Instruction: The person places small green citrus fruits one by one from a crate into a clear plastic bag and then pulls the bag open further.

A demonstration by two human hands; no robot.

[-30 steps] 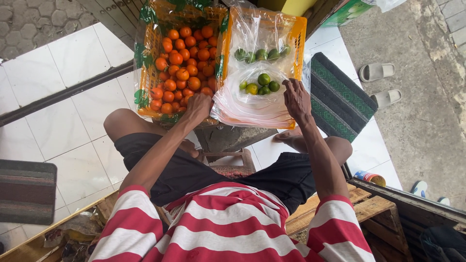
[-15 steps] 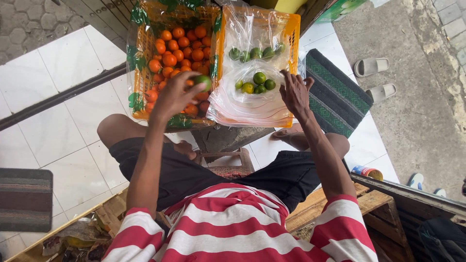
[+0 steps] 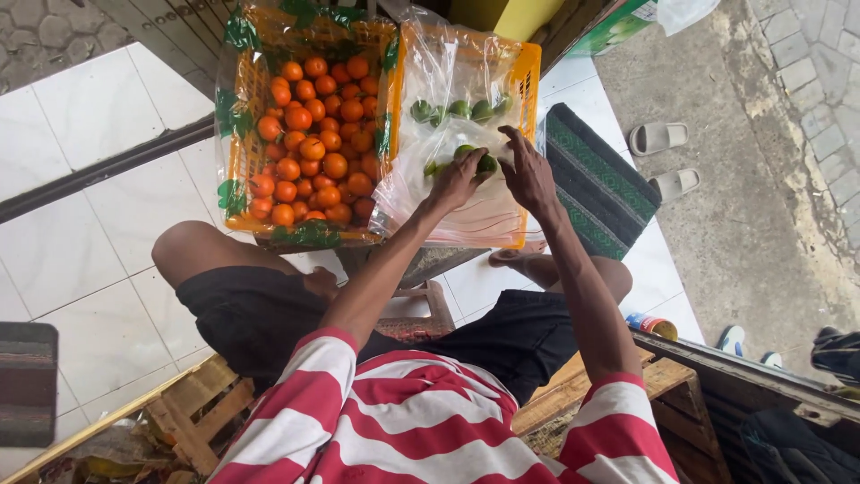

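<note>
Red-and-white striped cloth of the person's shirt (image 3: 421, 421) filled the near edge of the view, with black shorts (image 3: 269, 314) and a wooden pallet (image 3: 193, 417) below it. Both arms reached forward over the knees into the right-hand yellow crate (image 3: 528, 90), which was lined with a clear plastic bag (image 3: 448, 72). The left hand (image 3: 459, 179) lay on the small pile of green limes (image 3: 475, 159) at the middle of that bag, fingers curled around one or two of them. The right hand (image 3: 527, 175) was just beside it, touching the same pile, fingers half bent; whether it gripped a fruit could not be told. More limes lay in a row farther back in the bag. Left of it stood a second crate (image 3: 235, 134) heaped with oranges (image 3: 313, 143). Beyond, a striped mat (image 3: 596, 184) and pale sandals (image 3: 658, 139) lay on the ground.
</note>
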